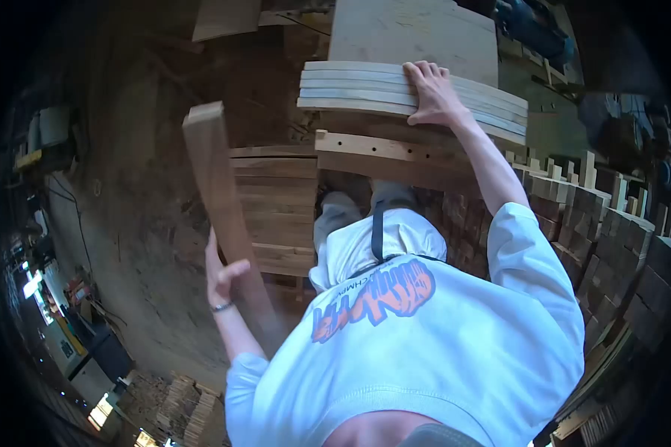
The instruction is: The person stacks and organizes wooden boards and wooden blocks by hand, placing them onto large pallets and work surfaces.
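Observation:
My left hand (224, 279) is at a long wooden board (220, 179), which stands tilted on the left side. Its fingers lie along the board's left edge, with the thumb across the face. The lower end of this board is blurred. Over on the right, my right hand (436, 97) spans a row of pale boards (358, 86) lying side by side. The fingertips are over the far edge and the thumb is at the near edge. Closer to my body lies a wooden piece with several dark holes (361, 145).
Slatted wood (272, 201) lies left of my legs. A large pale panel (414, 37) is beyond the row of boards. Many stacked wood blocks (574, 216) line the right side. A dark blue machine (533, 30) stands at the far right, with more stacked wood (186, 406) at lower left.

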Motion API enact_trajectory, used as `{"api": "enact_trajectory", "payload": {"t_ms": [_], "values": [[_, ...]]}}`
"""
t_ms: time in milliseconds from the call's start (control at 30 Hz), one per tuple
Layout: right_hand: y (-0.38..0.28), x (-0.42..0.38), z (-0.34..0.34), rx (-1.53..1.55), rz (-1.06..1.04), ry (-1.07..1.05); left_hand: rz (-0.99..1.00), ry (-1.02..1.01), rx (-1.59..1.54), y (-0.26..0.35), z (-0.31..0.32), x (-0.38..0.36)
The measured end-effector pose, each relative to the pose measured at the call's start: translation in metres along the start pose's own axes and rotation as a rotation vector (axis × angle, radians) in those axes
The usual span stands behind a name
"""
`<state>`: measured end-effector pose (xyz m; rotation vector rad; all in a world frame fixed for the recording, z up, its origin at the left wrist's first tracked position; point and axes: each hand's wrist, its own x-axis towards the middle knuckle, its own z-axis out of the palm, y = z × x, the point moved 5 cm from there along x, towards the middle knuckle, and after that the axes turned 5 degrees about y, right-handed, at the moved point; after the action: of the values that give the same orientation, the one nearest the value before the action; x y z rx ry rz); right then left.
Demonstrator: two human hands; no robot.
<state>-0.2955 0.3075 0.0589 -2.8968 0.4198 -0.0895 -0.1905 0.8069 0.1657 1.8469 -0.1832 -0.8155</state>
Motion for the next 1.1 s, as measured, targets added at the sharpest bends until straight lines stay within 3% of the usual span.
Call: {"api": "enact_trajectory", "payload": {"t_ms": [100,167,267,333,367,433,500,567,633,667,767,833,900,933,967,1033,1100], "values": [[0.004,-0.018,0.016,0.078,-0.049,0.075,0.143,-0.137,0.166,0.095,0.069,0.060],[-0.011,-0.029,0.010,0.181,0.050,-0.056,0.326,-0.239,0.453,0.126,0.115,0.106],[-0.030,-0.053,0.019,0.142,0.049,0.048,0.489,-0.362,0.737,0.161,0.209,0.164],[-0.037,-0.071,-0.008,0.186,0.028,0.450,0.613,-0.386,0.892,0.157,0.278,0.215],[-0.040,-0.084,-0.019,0.180,0.034,0.438,0.699,-0.394,0.963,0.146,0.313,0.244],[-0.036,-0.107,-0.044,0.647,0.141,0.375,0.683,-0.506,1.235,0.148,0.381,0.279],[-0.002,-0.141,-0.065,0.521,0.210,0.597,0.770,-0.515,1.298,0.145,0.429,0.303],[0.050,-0.169,-0.070,0.502,0.494,0.737,0.852,-0.520,1.372,0.131,0.451,0.315],[0.102,-0.193,-0.058,0.335,0.795,0.722,0.871,-0.491,1.332,0.116,0.460,0.317],[0.128,-0.198,-0.046,0.336,0.804,0.708,0.860,-0.505,1.331,0.110,0.461,0.314],[0.187,-0.214,0.032,1.093,1.312,0.380,0.835,-0.538,1.286,0.089,0.441,0.294],[0.172,-0.206,0.039,1.228,1.337,0.278,1.077,-0.227,0.804,0.096,0.398,0.287],[0.167,-0.206,0.040,1.264,1.343,0.246,0.954,0.076,0.558,0.102,0.312,0.277],[0.166,-0.207,0.043,1.285,1.361,0.219,0.850,0.343,0.805,0.090,0.261,0.277],[0.166,-0.210,0.046,1.292,1.366,0.220,0.526,0.422,0.920,0.061,0.218,0.285],[0.170,-0.208,0.049,1.367,1.262,0.287,-0.063,0.041,0.457,-0.036,0.163,0.321],[0.158,-0.197,0.031,1.379,1.309,0.263,-0.075,-0.002,0.311,-0.051,0.168,0.314]]}}
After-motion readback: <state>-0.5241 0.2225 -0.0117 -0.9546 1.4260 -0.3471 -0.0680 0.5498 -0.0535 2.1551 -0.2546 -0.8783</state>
